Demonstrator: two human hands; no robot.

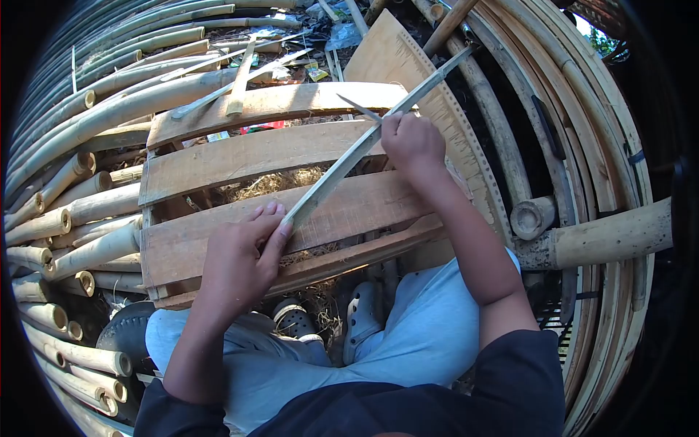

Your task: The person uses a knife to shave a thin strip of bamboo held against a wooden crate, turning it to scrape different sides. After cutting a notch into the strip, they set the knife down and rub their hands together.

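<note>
A long split bamboo strip [336,175] runs slantwise over the wooden slat bench [255,156], from near my lap up to the far right. My left hand [244,251] grips its near end, thumb along the top and fingers around the side. Farther up the strip, my right hand [413,142] is closed in a fist. A thin pointed knife blade [359,107] sticks out of this fist to the left, its base against the strip. The knife's handle is hidden inside the fist.
Stacked bamboo poles [109,197] fill the left side. Loose split pieces [242,76] lie across the bench's far edge. A perforated-edge board [437,109] leans beyond the strip. On the right are long bamboo slats [590,146] and a thick pole [611,244] jutting inward.
</note>
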